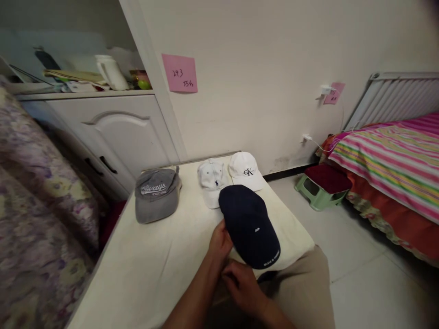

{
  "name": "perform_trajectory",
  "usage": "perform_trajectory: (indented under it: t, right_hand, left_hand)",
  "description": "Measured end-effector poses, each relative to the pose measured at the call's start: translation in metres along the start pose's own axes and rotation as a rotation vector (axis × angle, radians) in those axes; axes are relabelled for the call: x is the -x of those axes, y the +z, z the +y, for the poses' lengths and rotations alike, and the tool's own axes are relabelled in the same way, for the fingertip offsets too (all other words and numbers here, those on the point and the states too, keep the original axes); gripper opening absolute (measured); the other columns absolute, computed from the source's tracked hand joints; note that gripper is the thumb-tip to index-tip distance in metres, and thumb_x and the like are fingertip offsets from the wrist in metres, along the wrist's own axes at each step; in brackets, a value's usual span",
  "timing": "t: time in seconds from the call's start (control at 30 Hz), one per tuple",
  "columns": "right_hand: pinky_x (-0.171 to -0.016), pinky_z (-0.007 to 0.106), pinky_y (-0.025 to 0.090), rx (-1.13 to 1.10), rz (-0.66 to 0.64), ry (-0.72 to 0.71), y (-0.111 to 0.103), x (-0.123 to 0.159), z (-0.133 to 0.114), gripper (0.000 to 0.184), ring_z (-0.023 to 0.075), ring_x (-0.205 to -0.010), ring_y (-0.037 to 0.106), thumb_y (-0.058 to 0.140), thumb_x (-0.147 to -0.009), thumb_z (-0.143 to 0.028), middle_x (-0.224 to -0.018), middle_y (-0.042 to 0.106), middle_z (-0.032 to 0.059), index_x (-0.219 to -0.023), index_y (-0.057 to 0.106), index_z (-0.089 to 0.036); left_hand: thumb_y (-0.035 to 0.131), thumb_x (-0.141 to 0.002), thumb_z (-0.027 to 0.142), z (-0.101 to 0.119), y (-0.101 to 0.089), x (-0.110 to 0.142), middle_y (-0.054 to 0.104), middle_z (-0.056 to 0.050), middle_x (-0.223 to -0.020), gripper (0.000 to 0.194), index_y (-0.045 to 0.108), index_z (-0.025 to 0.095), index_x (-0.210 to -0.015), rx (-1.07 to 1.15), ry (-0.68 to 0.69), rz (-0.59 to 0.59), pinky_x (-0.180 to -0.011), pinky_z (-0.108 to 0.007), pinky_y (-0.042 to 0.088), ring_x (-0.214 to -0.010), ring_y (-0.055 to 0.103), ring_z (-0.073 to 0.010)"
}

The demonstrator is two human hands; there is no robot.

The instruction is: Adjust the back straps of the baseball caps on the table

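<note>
A navy blue baseball cap is raised above the near right part of the table, tilted with its brim toward me and a small white logo on it. My left hand grips it at its left edge, the fingers partly hidden under the cap. Just below, close to my left wrist, my right hand is closed with curled fingers, and nothing shows in it. Beyond the navy cap lie a pale cap with a small dark emblem and a white cap with black letters. A grey cap with white lettering rests at the left.
The table has a cream cover and stands near the wall. A white cabinet is at the back left, beside a floral curtain. To the right are a green stool and a bed with a striped cover.
</note>
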State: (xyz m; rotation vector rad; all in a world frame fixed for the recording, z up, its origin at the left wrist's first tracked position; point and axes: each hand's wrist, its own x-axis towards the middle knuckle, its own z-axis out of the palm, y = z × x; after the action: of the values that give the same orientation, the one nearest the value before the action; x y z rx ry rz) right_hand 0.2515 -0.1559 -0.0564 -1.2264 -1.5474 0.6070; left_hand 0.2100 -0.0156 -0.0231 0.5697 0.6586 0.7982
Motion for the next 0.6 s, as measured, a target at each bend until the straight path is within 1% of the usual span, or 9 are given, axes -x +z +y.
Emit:
perform_trajectory:
  t: [0.07, 0.13, 0.23, 0.33, 0.37, 0.43, 0.5, 0.57, 0.6]
  right_hand:
    - [-0.065, 0.028, 0.039, 0.066, -0.025, -0.039, 0.002, 0.001, 0.000, 0.012, 0.0174, -0.070, 0.058, 0.051, -0.088, -0.016, -0.077, 0.063, 0.0028, -0.085, 0.062, -0.021]
    - [-0.067, 0.029, 0.039, 0.121, -0.057, -0.075, 0.004, 0.002, 0.000, 0.013, 0.0188, -0.073, 0.058, 0.051, -0.088, -0.015, -0.077, 0.065, 0.0038, -0.085, 0.062, -0.022]
    - [-0.067, 0.030, 0.037, 0.166, -0.077, -0.105, 0.007, 0.005, 0.001, 0.013, 0.0200, -0.075, 0.059, 0.053, -0.088, -0.015, -0.077, 0.066, 0.0046, -0.084, 0.063, -0.022]
    - [-0.067, 0.030, 0.037, 0.150, -0.052, -0.107, 0.006, 0.007, -0.002, 0.013, 0.0200, -0.074, 0.058, 0.053, -0.089, -0.016, -0.077, 0.065, 0.0054, -0.084, 0.064, -0.021]
    - [-0.067, 0.030, 0.038, 0.123, -0.047, -0.100, 0.005, 0.008, -0.003, 0.014, 0.0199, -0.074, 0.058, 0.053, -0.090, -0.017, -0.077, 0.064, 0.0054, -0.083, 0.064, -0.021]
    - [-0.067, 0.030, 0.038, 0.029, -0.049, -0.065, 0.002, 0.009, -0.004, 0.016, 0.0192, -0.072, 0.057, 0.052, -0.092, -0.021, -0.076, 0.062, 0.0047, -0.082, 0.065, -0.021]
    - [-0.065, 0.030, 0.039, -0.117, -0.046, 0.016, -0.001, 0.010, -0.001, 0.021, 0.0186, -0.069, 0.056, 0.051, -0.094, -0.030, -0.074, 0.061, 0.0041, -0.080, 0.065, -0.021]
    - [-0.061, 0.030, 0.040, -0.319, 0.022, 0.135, -0.006, 0.009, 0.003, 0.030, 0.0181, -0.063, 0.054, 0.054, -0.093, -0.044, -0.068, 0.060, 0.0030, -0.077, 0.065, -0.020]
    - [-0.059, 0.030, 0.041, -0.429, 0.087, 0.200, -0.008, 0.008, 0.005, 0.034, 0.0180, -0.060, 0.053, 0.057, -0.090, -0.051, -0.065, 0.059, 0.0022, -0.077, 0.064, -0.020]
  left_hand:
    - [0.065, -0.088, 0.025, 0.014, -0.004, 0.010, 0.071, -0.002, -0.088, 0.010, 0.068, 0.016, -0.089, 0.019, 0.102, 0.057, -0.078, -0.030, 0.055, -0.080, 0.066, -0.0164]
    - [0.069, -0.079, 0.020, 0.031, -0.005, 0.023, 0.073, 0.000, -0.083, 0.004, 0.070, 0.017, -0.082, 0.025, 0.208, 0.090, -0.079, -0.026, 0.054, -0.080, 0.067, -0.0167]
    - [0.076, -0.071, 0.021, 0.060, -0.005, 0.045, 0.076, -0.001, -0.090, 0.020, 0.071, 0.018, -0.091, 0.009, 0.335, 0.103, -0.080, -0.027, 0.053, -0.086, 0.068, -0.0198]
    - [0.080, -0.070, 0.028, 0.088, -0.005, 0.069, 0.075, -0.001, -0.091, 0.033, 0.069, 0.019, -0.099, -0.092, 0.448, 0.105, -0.075, -0.026, 0.052, -0.084, 0.068, -0.0197]
    - [0.081, -0.070, 0.033, 0.095, -0.005, 0.077, 0.074, -0.001, -0.089, 0.035, 0.068, 0.019, -0.099, -0.152, 0.477, 0.108, -0.072, -0.025, 0.051, -0.081, 0.067, -0.0186]
    - [0.082, -0.066, 0.041, 0.106, -0.007, 0.094, 0.071, 0.000, -0.080, 0.038, 0.065, 0.019, -0.092, -0.259, 0.492, 0.121, -0.065, -0.023, 0.049, -0.072, 0.064, -0.0170]
    - [0.084, -0.061, 0.046, 0.112, -0.009, 0.110, 0.066, 0.001, -0.072, 0.043, 0.061, 0.019, -0.086, -0.322, 0.481, 0.131, -0.059, -0.023, 0.046, -0.064, 0.060, -0.0156]
    - [0.085, -0.058, 0.046, 0.114, -0.012, 0.123, 0.062, 0.002, -0.067, 0.044, 0.060, 0.020, -0.081, -0.358, 0.471, 0.117, -0.055, -0.023, 0.043, -0.059, 0.055, -0.0141]
    - [0.085, -0.058, 0.046, 0.114, -0.013, 0.129, 0.061, 0.002, -0.066, 0.043, 0.059, 0.020, -0.079, -0.369, 0.467, 0.098, -0.054, -0.022, 0.041, -0.057, 0.053, -0.0132]
